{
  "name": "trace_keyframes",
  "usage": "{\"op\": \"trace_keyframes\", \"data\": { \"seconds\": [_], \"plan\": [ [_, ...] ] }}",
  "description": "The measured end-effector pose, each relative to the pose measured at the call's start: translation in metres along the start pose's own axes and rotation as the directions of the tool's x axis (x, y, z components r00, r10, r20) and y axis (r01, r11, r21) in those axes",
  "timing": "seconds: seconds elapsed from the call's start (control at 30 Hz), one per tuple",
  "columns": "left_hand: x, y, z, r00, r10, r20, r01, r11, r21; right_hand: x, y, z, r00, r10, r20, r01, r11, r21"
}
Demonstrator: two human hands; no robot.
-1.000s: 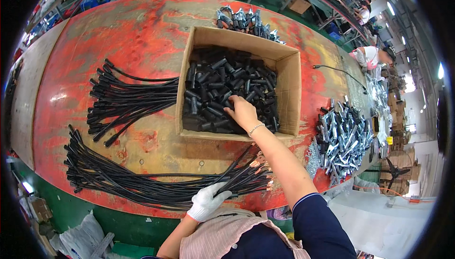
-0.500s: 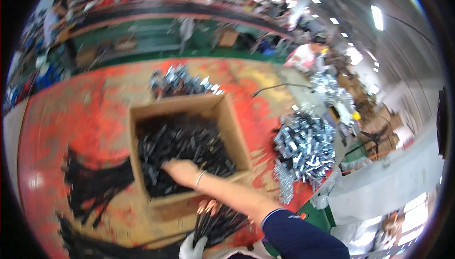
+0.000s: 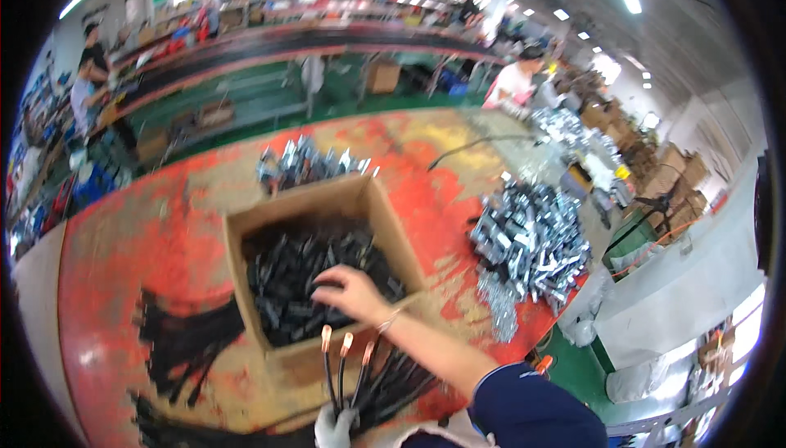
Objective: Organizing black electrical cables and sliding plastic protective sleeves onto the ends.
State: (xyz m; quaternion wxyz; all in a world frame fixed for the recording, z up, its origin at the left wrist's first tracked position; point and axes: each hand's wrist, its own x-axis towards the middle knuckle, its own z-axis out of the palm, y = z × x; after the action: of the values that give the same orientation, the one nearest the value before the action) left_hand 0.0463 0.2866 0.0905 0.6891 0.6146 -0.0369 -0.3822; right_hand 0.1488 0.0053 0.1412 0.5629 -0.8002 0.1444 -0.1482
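My left hand [image 3: 334, 427], in a white glove at the lower edge, is closed around several black cables [image 3: 361, 378]. Copper terminals [image 3: 348, 341] tip the cables, which point upward. Bare and wearing a bracelet, my right hand [image 3: 354, 292] is over an open cardboard box [image 3: 239, 264]. Small black parts [image 3: 286, 284] fill the box loosely. The fingers and thumb of my right hand curl toward each other, with something dark between them that I cannot make out.
More black cables lie in bundles [image 3: 184, 341] left of the box. A pile of shiny metal parts [image 3: 528, 243] is at its right, a smaller metal heap [image 3: 307, 161] behind it. Across the worn red table [image 3: 139, 235], a person [image 3: 516, 83] works at the far right.
My right hand has risen from among the black parts and moved right. The cables in my left hand now stand more upright, their copper ends fanned apart. The view has shifted slightly.
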Motion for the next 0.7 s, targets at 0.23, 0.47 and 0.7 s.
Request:
{"op": "trace_keyframes", "data": {
  "seconds": [0.23, 0.47, 0.7],
  "plan": [
    [0.011, 0.001, 0.005, 0.992, -0.128, 0.007, 0.128, 0.992, -0.004, -0.155, 0.014, -0.073, 0.853, 0.505, -0.132, -0.248, 0.614, 0.749],
    [0.002, 0.002, 0.014, 0.972, -0.227, 0.063, 0.220, 0.971, 0.096, -0.222, 0.040, -0.080, 0.803, 0.592, -0.067, -0.187, 0.357, 0.915],
    [0.000, 0.002, 0.015, 0.964, -0.259, 0.064, 0.250, 0.961, 0.115, -0.219, 0.035, -0.078, 0.817, 0.570, -0.080, -0.176, 0.380, 0.908]
  ]
}}
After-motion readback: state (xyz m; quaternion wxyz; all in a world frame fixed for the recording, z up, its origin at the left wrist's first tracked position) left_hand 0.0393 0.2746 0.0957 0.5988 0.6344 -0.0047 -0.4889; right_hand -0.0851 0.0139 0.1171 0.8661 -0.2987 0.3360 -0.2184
